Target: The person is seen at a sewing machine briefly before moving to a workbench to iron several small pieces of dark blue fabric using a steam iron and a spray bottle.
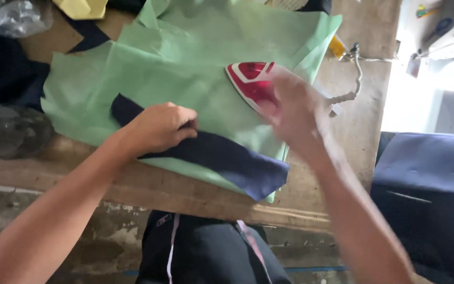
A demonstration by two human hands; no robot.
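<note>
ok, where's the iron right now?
In the head view the red iron sits right of centre on the green sheet, just under the blurred right hand and above the navy strip.

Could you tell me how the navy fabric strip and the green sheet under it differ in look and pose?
The navy fabric strip is dark, narrow and long; the green sheet is pale, wide and creased. The strip lies on top, pressed by the left hand; the sheet lies on the wooden table and bears the red iron that the blurred right hand reaches toward. Both lie flat.
</note>
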